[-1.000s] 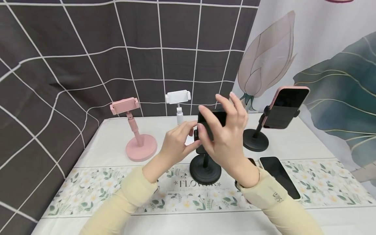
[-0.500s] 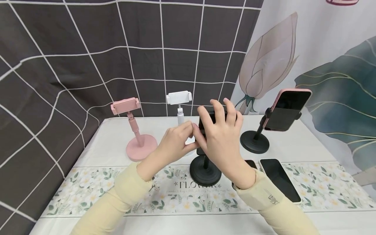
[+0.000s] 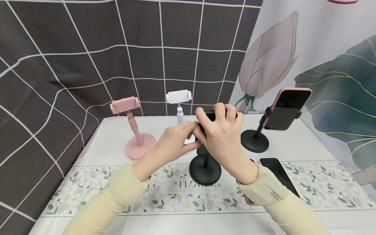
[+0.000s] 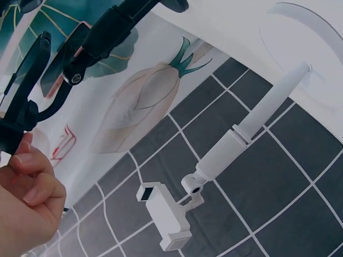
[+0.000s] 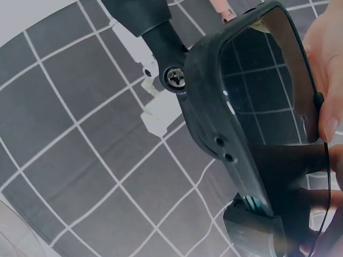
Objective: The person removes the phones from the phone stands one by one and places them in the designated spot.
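A black phone stand (image 3: 205, 171) stands upright mid-table, with a black phone (image 5: 262, 85) in its clamp (image 5: 252, 231). My left hand (image 3: 175, 139) is at the clamp's left side; in the left wrist view its curled fingers pinch the clamp end. From the right, my right hand (image 3: 221, 135) grips the phone, fingers bent over its top and face, thumb at the near left edge beside the left fingertips. Most of the phone is hidden behind the right hand in the head view.
A pink phone stand (image 3: 141, 146) is at left, a white one (image 3: 178, 97) behind the hands. At right, another black stand (image 3: 255, 141) bears a pink-edged phone (image 3: 286, 111). One phone (image 3: 277, 171) lies flat beside my right sleeve; another (image 3: 249, 201) is mostly covered by it.
My right fingers, raised and spread a second ago, have come down and bent over the phone. The right thumb has shifted left to the left fingertips. The left hand stays at the clamp.
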`<state>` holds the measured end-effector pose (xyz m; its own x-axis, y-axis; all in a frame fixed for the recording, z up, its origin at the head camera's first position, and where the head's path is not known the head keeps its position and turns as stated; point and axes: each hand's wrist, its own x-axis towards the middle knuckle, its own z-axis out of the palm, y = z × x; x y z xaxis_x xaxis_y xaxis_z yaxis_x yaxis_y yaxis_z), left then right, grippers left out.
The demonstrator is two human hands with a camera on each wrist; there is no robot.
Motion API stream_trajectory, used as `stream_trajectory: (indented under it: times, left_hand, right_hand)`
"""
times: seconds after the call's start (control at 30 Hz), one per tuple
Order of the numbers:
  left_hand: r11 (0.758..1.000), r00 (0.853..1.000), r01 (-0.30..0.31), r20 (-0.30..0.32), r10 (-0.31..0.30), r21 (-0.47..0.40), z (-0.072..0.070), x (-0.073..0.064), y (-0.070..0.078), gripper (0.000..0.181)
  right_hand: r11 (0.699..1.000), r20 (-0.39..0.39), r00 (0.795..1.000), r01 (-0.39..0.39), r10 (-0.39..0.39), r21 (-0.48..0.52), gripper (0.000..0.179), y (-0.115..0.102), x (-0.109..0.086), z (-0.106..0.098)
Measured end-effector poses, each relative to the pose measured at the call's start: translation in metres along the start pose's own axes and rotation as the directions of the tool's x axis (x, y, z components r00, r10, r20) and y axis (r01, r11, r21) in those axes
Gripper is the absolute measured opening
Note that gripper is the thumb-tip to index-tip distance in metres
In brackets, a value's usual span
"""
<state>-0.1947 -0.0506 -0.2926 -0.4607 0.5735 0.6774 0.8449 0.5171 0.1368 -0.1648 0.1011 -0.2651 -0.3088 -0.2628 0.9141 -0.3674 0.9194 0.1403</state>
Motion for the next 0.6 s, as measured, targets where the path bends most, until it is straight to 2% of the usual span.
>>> stream_trajectory:
  times: [0.23,0.43,0.6]
  left_hand:
    - [0.998,1.000,-0.011,-0.016,0.010,-0.055,0.002,0.001,0.001,0.019]
    - [0.986,0.997,0.019,-0.067,-0.030,-0.164,0.007,-0.002,-0.001,0.017]
    - [0.976,0.992,-0.008,-0.124,-0.019,-0.217,0.011,-0.004,-0.002,0.020]
  right_hand:
    - [1.000,0.003,1.000,0.005,-0.005,0.010,0.007,0.000,0.003,-0.002]
    - [0.999,0.019,1.000,-0.005,0.004,0.035,0.007,-0.001,0.005,-0.002]
    - [0.998,0.026,1.000,-0.019,0.018,0.066,0.011,0.001,0.005,-0.003]
